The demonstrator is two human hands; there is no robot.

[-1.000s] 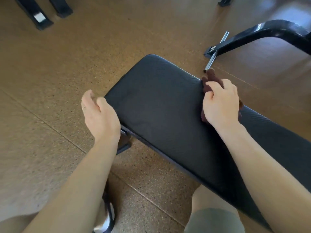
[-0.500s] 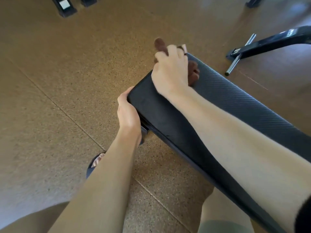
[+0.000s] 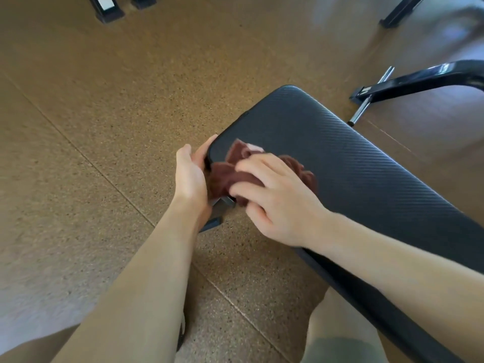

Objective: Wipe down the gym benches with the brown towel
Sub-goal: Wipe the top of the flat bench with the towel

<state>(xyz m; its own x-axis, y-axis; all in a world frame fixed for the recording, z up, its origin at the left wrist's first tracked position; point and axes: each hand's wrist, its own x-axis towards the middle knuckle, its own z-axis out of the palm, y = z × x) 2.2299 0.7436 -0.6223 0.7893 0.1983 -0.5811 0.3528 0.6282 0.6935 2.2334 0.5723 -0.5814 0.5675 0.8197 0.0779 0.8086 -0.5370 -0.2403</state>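
Both hands (image 3: 275,197) on brown towel (image 3: 230,176).

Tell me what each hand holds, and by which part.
Right hand grips the bunched towel from above, on the bench corner. Left hand holds the bench's end edge.

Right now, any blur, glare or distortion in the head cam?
Head view: strong wide-angle bending, edges soft. Motion blur smears the right hand and brown towel; the left hand is a bit sharper. Glare streaks the bench pad edge and the black frame; the top right corner is washed out.
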